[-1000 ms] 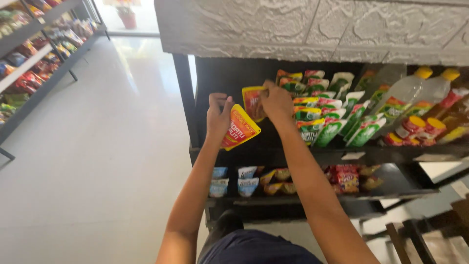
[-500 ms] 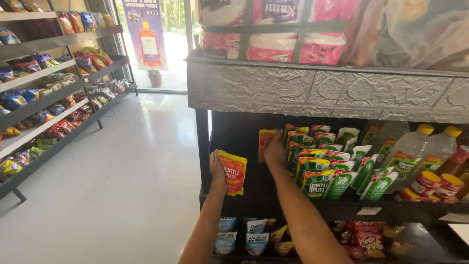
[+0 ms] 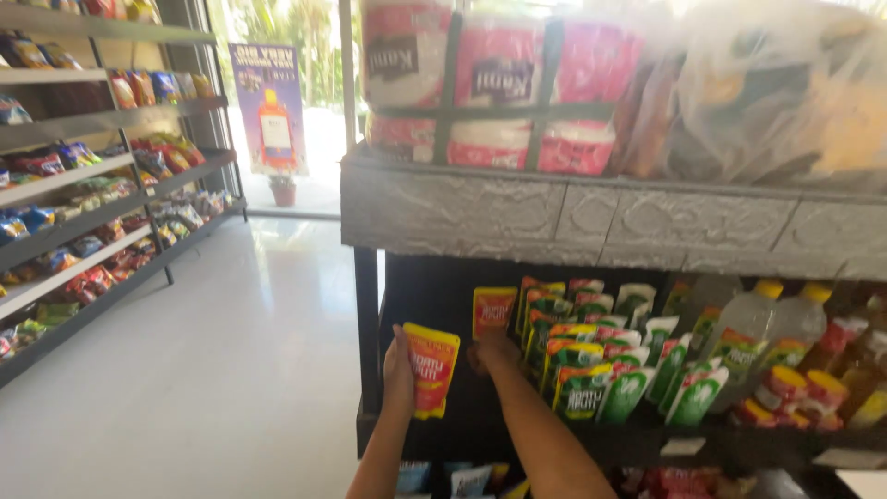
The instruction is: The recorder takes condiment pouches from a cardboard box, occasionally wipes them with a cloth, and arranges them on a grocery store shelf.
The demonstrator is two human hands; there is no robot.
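The yellow and red pouch [image 3: 431, 369] is upright in the left hand [image 3: 399, 365], which grips it along its left edge with the fingers wrapped behind it and the thumb at the side. The pouch is held in front of the dark shelf [image 3: 480, 434], a little above its board and not touching it. Just to the right, the right hand [image 3: 495, 350] reaches deeper into the shelf and rests at the bottom of a second yellow pouch [image 3: 493, 310] that stands at the back. It seems to close on that pouch's lower edge, but the shadow there is too deep for me to tell for sure.

To the right of the right hand stand rows of green and white pouches [image 3: 610, 370], leaning one on another. Further right are clear bottles with yellow caps [image 3: 767, 323]. Above both hands runs a grey stone-like ledge [image 3: 591, 217], and on it lie pink and white wrapped packs [image 3: 499, 83]. Well to the left of the left hand, across the pale floor [image 3: 203, 370], long shelves with snack bags [image 3: 102, 203] run toward a glass door [image 3: 277, 111].
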